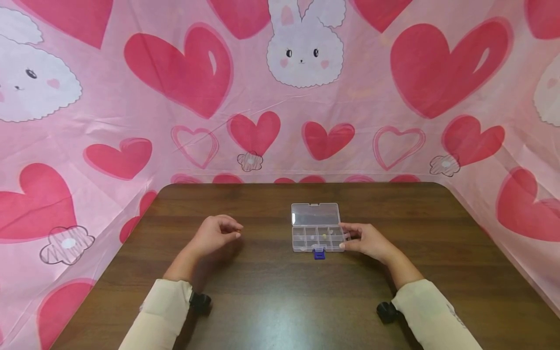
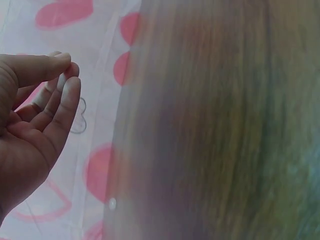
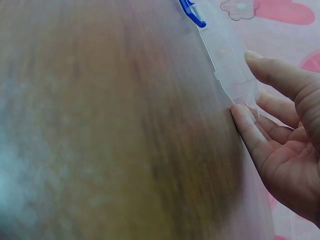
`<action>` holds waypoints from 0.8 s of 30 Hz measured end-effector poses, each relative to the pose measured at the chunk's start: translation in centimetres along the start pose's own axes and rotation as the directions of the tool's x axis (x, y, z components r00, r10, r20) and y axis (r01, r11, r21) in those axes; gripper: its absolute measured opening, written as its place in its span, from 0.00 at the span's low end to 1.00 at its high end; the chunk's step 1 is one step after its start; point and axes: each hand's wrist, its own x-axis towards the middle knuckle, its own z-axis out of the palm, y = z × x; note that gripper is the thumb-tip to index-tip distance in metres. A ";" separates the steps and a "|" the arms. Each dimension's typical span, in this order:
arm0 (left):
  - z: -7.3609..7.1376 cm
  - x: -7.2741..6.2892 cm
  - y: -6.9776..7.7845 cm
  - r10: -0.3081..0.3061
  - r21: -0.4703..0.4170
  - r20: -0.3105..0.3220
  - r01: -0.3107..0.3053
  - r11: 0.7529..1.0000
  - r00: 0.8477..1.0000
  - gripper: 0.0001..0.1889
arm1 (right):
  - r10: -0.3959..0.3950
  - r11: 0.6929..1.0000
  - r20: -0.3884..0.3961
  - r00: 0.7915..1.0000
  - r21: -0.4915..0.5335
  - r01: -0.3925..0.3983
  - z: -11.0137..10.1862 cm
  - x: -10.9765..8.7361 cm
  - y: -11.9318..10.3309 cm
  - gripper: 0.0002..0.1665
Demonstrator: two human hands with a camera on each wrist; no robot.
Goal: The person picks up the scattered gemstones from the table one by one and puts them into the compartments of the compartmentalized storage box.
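Observation:
A clear plastic compartment box (image 1: pixel 299 244) sits on the table with its lid (image 1: pixel 315 215) raised at the back. Its blue latch (image 1: pixel 319 254) hangs at the front edge. Several tiny pieces lie in the compartments, among them a yellowish one (image 1: pixel 324 236). My right hand (image 1: pixel 372 241) holds the box at its right end, fingers spread along that side. In the right wrist view, a fingertip (image 3: pixel 241 111) touches the box's corner. Left of the box, my left hand (image 1: pixel 214 236) hovers with thumb and fingertips brought together. Whether something tiny is between them cannot be seen.
The brown wooden table (image 1: pixel 271 287) has rounded back corners. A pink cloth (image 1: pixel 332 107) with hearts and rabbits hangs behind it and at both sides. Black wrist devices (image 1: pixel 200 302) sit at the cream sleeves (image 1: pixel 162 311).

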 end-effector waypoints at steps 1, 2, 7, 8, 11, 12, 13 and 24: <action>0.1 0.0 0.1 0.011 -0.002 -0.001 -0.011 1.000 1.000 0.08 | 0.000 1.000 0.000 1.000 0.001 0.000 0.0 0.0 0.0 0.39; 0.3 0.1 0.2 0.021 -0.005 -0.002 -0.021 1.000 1.000 0.08 | 0.000 1.000 0.002 1.000 0.002 0.000 0.0 0.0 -0.1 0.39; 0.8 0.2 0.8 0.032 -0.020 0.014 -0.031 0.999 0.999 0.08 | 0.004 1.000 0.011 1.000 0.008 -0.004 0.0 -0.1 -0.1 0.39; 0.9 0.2 0.9 0.035 -0.022 0.018 -0.034 0.999 0.999 0.08 | 0.004 1.000 0.013 1.000 0.010 -0.004 0.0 -0.1 -0.1 0.39; 1.2 0.3 1.2 0.056 -0.027 0.026 -0.055 0.998 0.998 0.08 | 0.007 1.000 0.013 1.000 0.015 -0.007 0.0 -0.1 -0.2 0.39; 1.3 0.3 1.3 0.063 -0.030 0.027 -0.063 0.998 0.998 0.08 | 0.007 1.000 0.013 1.000 0.017 -0.007 0.0 -0.1 -0.2 0.39; 1.4 0.4 1.4 0.072 -0.031 0.028 -0.071 0.997 0.997 0.08 | 0.006 1.000 0.012 1.000 0.019 -0.006 0.0 -0.1 -0.2 0.39; 2.5 0.9 2.4 0.110 -0.043 0.031 -0.108 0.993 0.993 0.07 | 0.021 1.000 0.010 1.000 0.016 -0.021 0.1 -0.1 -0.4 0.39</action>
